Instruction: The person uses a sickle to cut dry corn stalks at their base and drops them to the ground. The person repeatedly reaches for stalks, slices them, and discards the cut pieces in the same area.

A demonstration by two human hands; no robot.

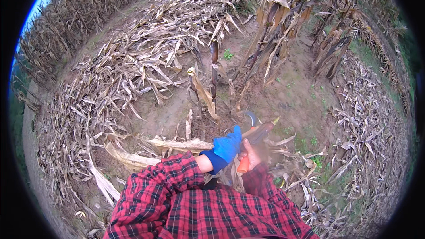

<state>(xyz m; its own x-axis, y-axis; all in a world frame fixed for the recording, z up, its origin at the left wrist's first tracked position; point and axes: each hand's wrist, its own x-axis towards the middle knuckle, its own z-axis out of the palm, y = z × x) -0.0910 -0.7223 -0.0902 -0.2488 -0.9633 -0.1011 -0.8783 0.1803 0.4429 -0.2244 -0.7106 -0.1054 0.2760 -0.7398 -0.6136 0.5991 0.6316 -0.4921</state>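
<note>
My left hand [227,146], in a blue glove, is closed around a dried corn stalk [260,133]. The stalk's blurred, husk-covered part sticks out to the right of the glove. My right hand [254,155] is bare and grips the orange handle of a sickle [243,165], close beside the glove. Its curved blade [251,118] shows beyond both hands, and the stalk hides its middle. Long dry corn leaves [186,144] trail left from the glove. In front of my hands, a dark upright corn stalk [214,69] and a shorter stub [201,89] rise from the soil.
A leaning clump of standing corn stalks [272,36] is ahead on the right, with another clump [335,43] behind it. Cut dry corn [132,56] lies in a broad curved heap on the left. More dry stalks [368,132] cover the ground at right.
</note>
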